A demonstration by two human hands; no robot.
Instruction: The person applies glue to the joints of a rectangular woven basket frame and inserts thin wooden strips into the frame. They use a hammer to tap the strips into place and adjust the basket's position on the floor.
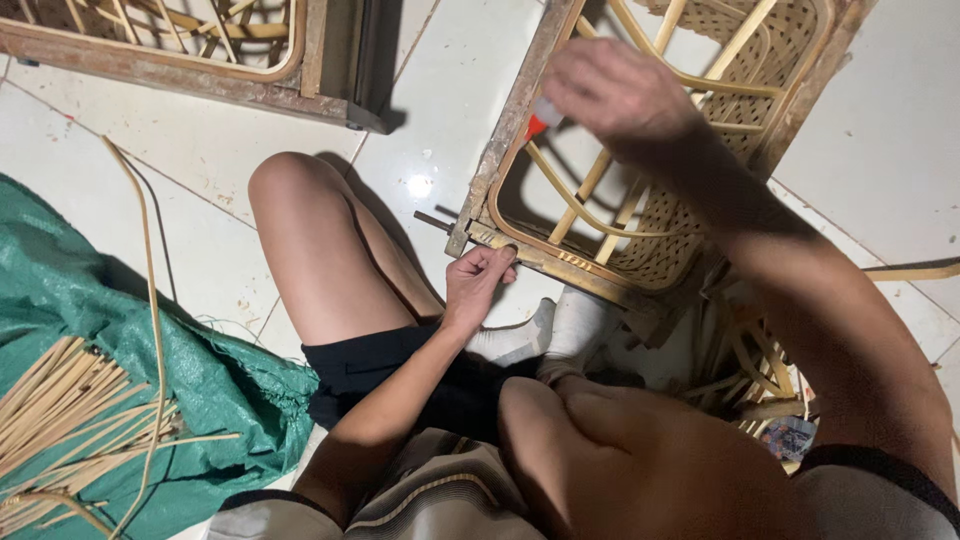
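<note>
I sit on a white tiled floor with a wooden and rattan chair frame (520,110) lying in front of my legs. My left hand (478,283) pinches the frame's lower bar near its corner, where thin cane wrapping shows. My right hand (618,92) hovers over the frame's left side bar, closed around a small white squeeze bottle with a red nozzle (541,118) that points down at the wood. A woven cane panel (690,225) fills the frame's far side.
A second wooden frame (200,70) lies at the top left. A green tarp (120,330) on the left carries a bundle of pale cane strips (70,410). One long cane strand (152,300) curves up across the tiles. Loose cane scraps (755,375) lie under my right arm.
</note>
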